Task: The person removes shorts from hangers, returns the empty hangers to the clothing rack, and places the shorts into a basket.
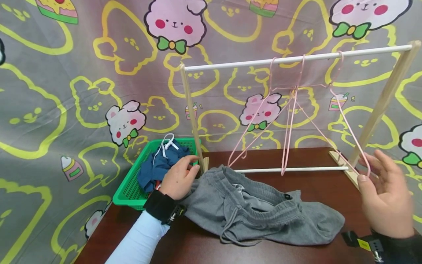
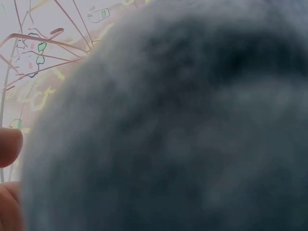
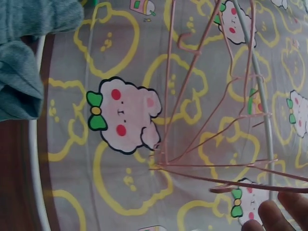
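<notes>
In the head view, grey drawstring pants [image 1: 277, 216] lie on the table with the waistband opening facing up. My left hand [image 1: 179, 178] is at their left end, beside the rack's left post, thumb and forefinger apart. My right hand [image 1: 387, 194] has its thumb and fingers around the near lower corner of the rightmost pink hanger [image 1: 350, 128]. The right wrist view shows fingertips [image 3: 269, 211] close under a hanger bar [image 3: 240, 183]. Blurred dark fabric [image 2: 168, 134] fills most of the left wrist view, with two fingertips [image 2: 9, 147] at its left edge.
A wooden rack with a white top rail [image 1: 230, 65] stands behind the pants and carries several pink hangers [image 1: 288, 128]. Its lower white bar [image 1: 313, 169] runs near the table. At left, a green basket [image 1: 130, 201] contains blue clothing [image 1: 161, 163] with a white cord. Patterned cloth [image 1: 89, 66] hangs behind.
</notes>
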A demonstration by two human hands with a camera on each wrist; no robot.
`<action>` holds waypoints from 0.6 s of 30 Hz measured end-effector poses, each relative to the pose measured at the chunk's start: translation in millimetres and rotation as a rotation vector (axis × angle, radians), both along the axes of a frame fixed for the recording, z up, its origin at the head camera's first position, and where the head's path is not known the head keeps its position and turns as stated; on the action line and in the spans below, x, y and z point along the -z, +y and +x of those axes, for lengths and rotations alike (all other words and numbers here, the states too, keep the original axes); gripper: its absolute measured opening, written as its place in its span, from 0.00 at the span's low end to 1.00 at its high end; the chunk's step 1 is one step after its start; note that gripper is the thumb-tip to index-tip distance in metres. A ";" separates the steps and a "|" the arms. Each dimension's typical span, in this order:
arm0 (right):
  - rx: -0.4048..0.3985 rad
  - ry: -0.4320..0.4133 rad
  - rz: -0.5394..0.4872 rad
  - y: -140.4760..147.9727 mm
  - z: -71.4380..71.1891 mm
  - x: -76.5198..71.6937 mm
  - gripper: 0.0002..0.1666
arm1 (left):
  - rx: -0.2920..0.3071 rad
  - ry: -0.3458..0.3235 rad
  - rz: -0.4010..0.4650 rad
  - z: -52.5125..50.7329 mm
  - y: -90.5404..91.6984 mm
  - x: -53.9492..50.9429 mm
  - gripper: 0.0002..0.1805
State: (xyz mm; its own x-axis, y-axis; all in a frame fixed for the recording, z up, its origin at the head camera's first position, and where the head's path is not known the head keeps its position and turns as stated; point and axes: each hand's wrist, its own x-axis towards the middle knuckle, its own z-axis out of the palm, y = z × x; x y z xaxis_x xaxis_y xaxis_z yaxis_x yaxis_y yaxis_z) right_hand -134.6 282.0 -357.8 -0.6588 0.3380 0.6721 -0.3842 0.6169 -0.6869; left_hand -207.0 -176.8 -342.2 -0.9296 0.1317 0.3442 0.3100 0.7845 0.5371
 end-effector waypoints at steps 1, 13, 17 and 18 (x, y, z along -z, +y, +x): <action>-0.008 -0.013 0.002 1.2 -0.6 2.1 0.40 | -0.003 -0.002 -0.003 1.0 -0.5 -0.2 0.21; -0.094 -0.146 0.021 13.5 -5.4 24.2 0.39 | -0.046 -0.003 -0.062 16.5 -26.7 7.5 0.25; -0.087 -0.181 0.028 14.0 -6.1 25.7 0.39 | -0.060 -0.023 -0.086 20.9 -45.7 15.2 0.28; -0.090 -0.190 0.032 14.2 -6.0 26.3 0.39 | -0.063 -0.022 -0.090 21.8 -50.7 17.8 0.28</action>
